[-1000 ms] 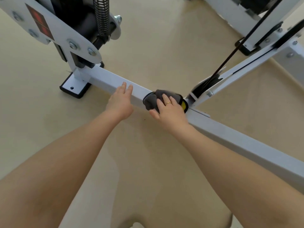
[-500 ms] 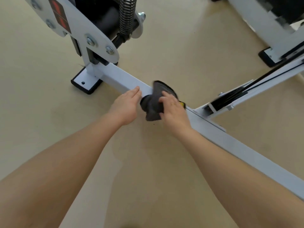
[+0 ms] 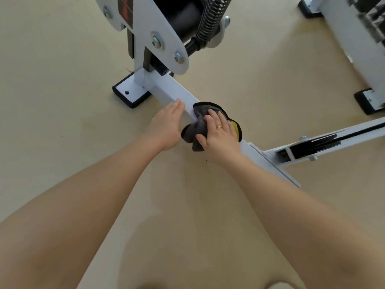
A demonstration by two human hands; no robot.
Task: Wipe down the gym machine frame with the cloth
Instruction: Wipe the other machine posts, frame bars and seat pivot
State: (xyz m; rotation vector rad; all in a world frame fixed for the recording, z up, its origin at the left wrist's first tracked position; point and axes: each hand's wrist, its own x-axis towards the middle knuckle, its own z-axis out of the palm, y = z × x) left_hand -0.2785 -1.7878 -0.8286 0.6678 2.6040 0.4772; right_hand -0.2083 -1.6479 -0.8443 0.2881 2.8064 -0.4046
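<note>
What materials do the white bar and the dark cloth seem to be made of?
White bar: probably painted steel tube; square edges, smooth satin sheen, bolted plates nearby.
Dark cloth: soft fabric, perhaps microfibre; it bunches into folds under the right hand, matte surface.

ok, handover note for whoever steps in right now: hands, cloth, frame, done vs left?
Left hand: open, resting flat on the white floor bar, beside the cloth.
Right hand: presses the dark grey cloth onto the same bar; the cloth drapes over its near side.
Done: cannot tell from the surface which stretches are wiped.
Left: likely the bar up to the black foot, and the side arm branching right.
</note>
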